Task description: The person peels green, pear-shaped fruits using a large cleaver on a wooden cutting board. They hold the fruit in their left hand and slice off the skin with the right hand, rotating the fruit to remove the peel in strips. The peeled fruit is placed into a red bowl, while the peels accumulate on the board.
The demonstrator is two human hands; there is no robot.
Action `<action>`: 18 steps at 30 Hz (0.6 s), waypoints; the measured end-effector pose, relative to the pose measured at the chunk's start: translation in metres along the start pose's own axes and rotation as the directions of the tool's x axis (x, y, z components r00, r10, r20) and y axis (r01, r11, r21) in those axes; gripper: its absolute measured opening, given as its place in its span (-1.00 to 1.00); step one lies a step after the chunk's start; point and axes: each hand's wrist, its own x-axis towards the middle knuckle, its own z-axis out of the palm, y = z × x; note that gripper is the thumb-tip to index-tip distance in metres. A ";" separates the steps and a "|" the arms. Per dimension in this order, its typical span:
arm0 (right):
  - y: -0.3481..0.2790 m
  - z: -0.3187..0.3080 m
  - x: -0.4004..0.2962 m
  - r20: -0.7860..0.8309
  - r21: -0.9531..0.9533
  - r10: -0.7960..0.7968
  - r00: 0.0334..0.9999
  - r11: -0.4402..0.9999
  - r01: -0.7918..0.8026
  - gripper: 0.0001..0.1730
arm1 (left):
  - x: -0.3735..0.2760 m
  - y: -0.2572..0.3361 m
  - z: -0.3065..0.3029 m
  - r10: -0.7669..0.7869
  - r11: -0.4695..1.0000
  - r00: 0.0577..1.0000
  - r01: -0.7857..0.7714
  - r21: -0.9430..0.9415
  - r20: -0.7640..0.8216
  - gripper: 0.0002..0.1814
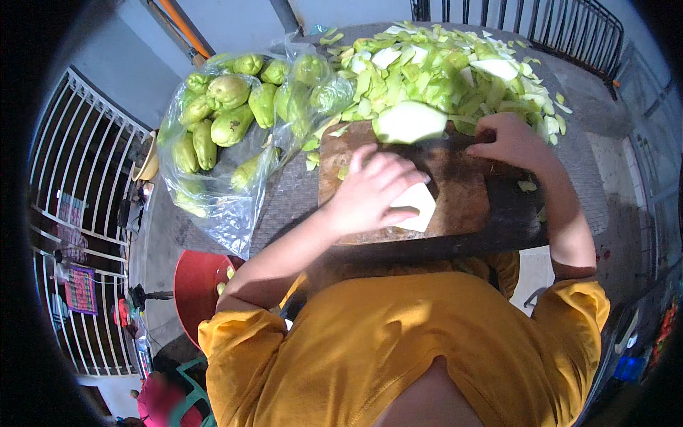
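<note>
My left hand point(376, 195) grips a pale peeled chayote piece point(421, 208) with flat cut sides, on the wooden cutting board point(464, 208). Over the board's right back part is my right hand point(504, 141), its fingers curled; whether it holds something is hidden in the shadow. Another peeled, pale chayote piece point(411, 123) lies at the board's back edge, against a large heap of green peelings point(427, 69). To the left, a clear plastic bag point(229, 213) holds several unpeeled green chayotes point(232, 125).
The board rests on a grey-covered table point(291, 197). Below its left edge stands a red bucket point(197, 293) with pale green pieces inside. A person in pink point(165, 400) is at the lower left, by a green chair point(192, 395). Black metal railings point(571, 32) stand beyond the table.
</note>
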 end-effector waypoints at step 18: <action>0.011 -0.018 -0.016 -0.566 0.413 0.259 0.783 0.911 -0.003 -0.58 | 0.014 -0.013 -0.003 -0.645 0.726 0.732 0.677 -0.122 0.220 -0.47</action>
